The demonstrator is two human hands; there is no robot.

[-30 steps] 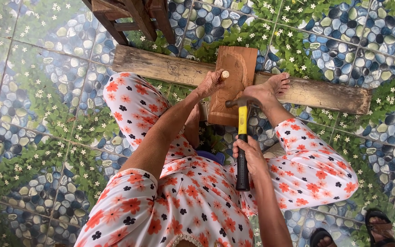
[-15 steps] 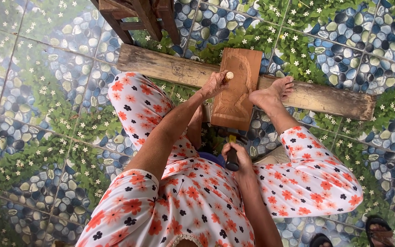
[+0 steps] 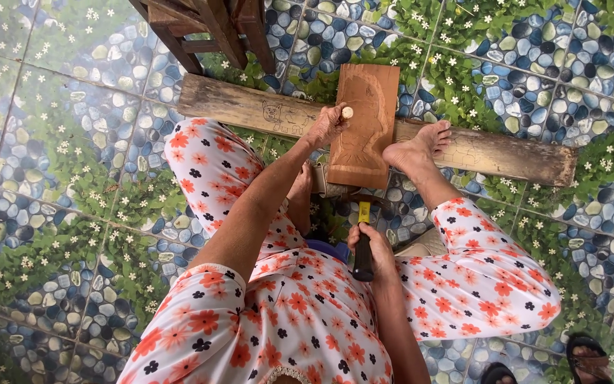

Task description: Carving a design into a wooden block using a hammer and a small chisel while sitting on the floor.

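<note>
I sit on the floor with a reddish carved wood panel (image 3: 364,124) lying across a long weathered plank (image 3: 492,153). My left hand (image 3: 327,126) grips a chisel (image 3: 347,112) with a pale round handle end, set against the panel's left edge. My right hand (image 3: 368,245) holds a hammer (image 3: 363,245) with a black grip and yellow neck, drawn back low near my lap; its head is hidden by the panel's near edge. My right foot (image 3: 417,148) rests on the plank beside the panel. The left foot is tucked under my arm.
Legs of a dark wooden stool (image 3: 204,28) stand just behind the plank at the top. The floor is tiled with a pebble-and-flower pattern (image 3: 58,178). Dark sandals (image 3: 590,359) lie at the bottom right corner.
A second ago the hammer was raised with its head near the panel; since then my right hand pulled it back toward my body. My left hand stayed on the chisel.
</note>
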